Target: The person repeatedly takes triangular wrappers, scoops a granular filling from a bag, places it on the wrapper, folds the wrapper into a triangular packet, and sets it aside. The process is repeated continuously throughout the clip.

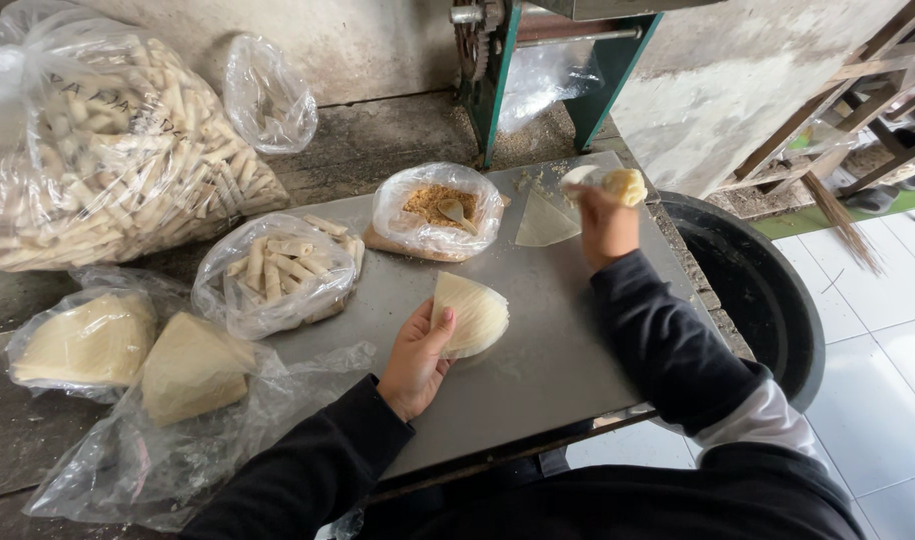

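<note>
Resting on the metal work board (538, 370), the left hand (415, 362) grips a fanned stack of triangular pastry wrappers (473, 315), thumb laid across its near edge. The right hand (604, 226), held well apart at the board's far side, is closed on a pale lump of paste (624, 186), just above a single wrapper sheet (546, 224) lying flat. Between the two hands and further back sits an open bag of brown crumb filling (438, 208) with a spoon in it. A bag of finished rolls (278, 272) lies left of the stack.

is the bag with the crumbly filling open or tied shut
Open: the filling bag has its rim rolled back, exposing brown filling with a spoon resting in it.
</note>
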Demonstrator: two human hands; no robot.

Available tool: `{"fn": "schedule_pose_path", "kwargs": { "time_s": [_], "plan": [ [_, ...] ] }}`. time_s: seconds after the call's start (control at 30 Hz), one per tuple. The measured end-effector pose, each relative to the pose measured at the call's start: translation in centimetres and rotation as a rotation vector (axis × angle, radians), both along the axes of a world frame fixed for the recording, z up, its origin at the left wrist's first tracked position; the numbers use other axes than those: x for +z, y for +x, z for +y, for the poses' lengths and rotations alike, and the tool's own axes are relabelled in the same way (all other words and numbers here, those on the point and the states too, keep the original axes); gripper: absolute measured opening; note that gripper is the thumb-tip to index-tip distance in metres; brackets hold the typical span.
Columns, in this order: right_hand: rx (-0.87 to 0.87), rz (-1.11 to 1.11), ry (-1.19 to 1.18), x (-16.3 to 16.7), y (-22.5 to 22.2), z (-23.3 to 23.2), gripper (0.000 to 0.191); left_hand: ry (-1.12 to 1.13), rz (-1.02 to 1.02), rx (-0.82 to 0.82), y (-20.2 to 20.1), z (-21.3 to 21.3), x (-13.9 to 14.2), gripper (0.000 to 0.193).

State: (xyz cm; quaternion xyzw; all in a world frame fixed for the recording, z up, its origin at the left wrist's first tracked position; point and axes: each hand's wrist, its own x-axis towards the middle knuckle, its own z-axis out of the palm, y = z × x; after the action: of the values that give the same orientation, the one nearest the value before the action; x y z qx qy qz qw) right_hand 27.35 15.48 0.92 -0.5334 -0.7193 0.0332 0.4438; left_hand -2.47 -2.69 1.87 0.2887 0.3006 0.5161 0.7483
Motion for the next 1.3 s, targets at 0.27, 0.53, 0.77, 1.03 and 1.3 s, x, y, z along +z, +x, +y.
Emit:
{"fn": "schedule_pose_path", "kwargs": {
  "time_s": [0.27,0.53,0.77,1.03,1.3],
  "plan": [
    [0.187,-0.454,0.190,-0.1,-2.5,-2.6,0.040,-0.053,0.025,0.004,0.0,-0.1,0.7,0.046],
    [0.182,-0.531,0.191,0.8,-3.2,-3.8,0.037,-0.050,0.044,-0.011,0.0,-0.2,0.7,0.046],
    [0.204,-0.493,0.132,1.7,-3.6,-4.5,0.031,-0.073,0.054,-0.004,0.0,-0.2,1.1,0.045],
    [0.505,-0.234,0.082,6.1,-4.9,-6.9,0.028,-0.096,-0.124,-0.052,-0.1,-0.3,1.8,0.056],
    [1.035,-0.071,-0.193,7.3,-8.1,-10.9,0.031,0.076,-0.232,-0.177,0.0,-0.5,1.7,0.044]
  ]
}}
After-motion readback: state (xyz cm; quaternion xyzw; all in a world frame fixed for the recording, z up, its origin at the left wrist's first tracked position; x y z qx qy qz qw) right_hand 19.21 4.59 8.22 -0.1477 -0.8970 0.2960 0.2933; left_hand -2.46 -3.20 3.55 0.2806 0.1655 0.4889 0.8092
